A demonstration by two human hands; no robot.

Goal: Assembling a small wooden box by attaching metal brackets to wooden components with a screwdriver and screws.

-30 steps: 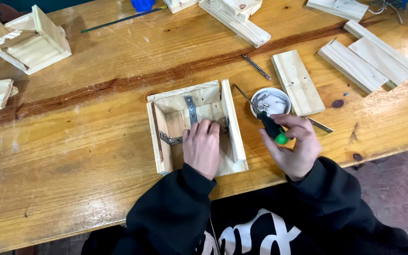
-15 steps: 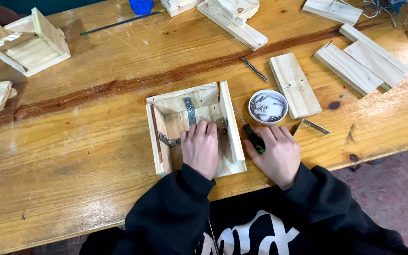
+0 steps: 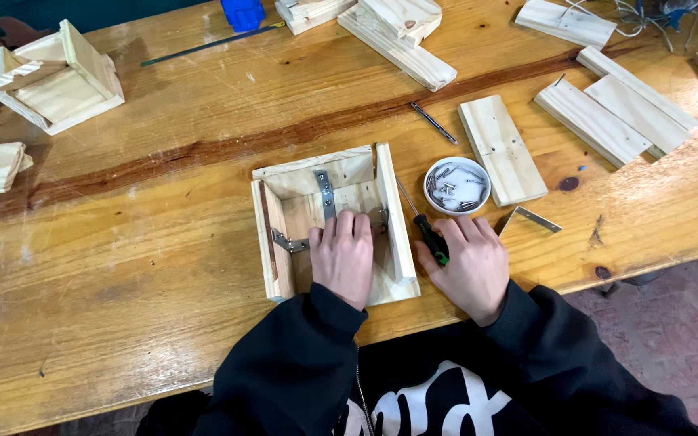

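- The open-topped wooden box point(image 3: 329, 222) lies near the front edge of the table point(image 3: 147, 242), straight ahead of the person, with metal brackets point(image 3: 326, 192) screwed inside
- Left hand point(image 3: 342, 257) rests flat inside the box, fingers loosely spread, holding nothing, fingertips at a small bracket by the right wall
- The screwdriver point(image 3: 426, 230) lies just right of the box, long axis parallel to that wall, tip pointing away
- Right hand point(image 3: 468, 265) is nearer it, palm down, open, fingers touching the handle without closing on it
- A white bowl of screws point(image 3: 456, 185) sits just beyond

packages: none | labels: none | signs: none | screens: none
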